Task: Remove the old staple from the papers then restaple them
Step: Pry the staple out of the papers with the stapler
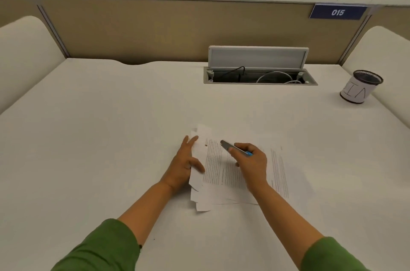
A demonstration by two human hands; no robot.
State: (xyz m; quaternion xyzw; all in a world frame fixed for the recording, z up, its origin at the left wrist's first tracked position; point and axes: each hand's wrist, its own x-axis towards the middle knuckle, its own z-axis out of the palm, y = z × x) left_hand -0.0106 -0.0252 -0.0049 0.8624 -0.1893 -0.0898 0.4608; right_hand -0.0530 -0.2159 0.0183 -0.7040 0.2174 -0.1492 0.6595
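Our left hand [185, 163] lay flat, fingers straight, pinning the papers [224, 173] on the desk [111, 126]; our right hand [251, 159] grasped the stapler [233, 148] just beside the staple [206, 145]; loosely fanned sheets risked slipping, tearing the corner.

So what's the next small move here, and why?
Probably bring the stapler in the right hand forward to the papers' top-left corner: its nose points there, short of it, while the left hand pins that edge flat.
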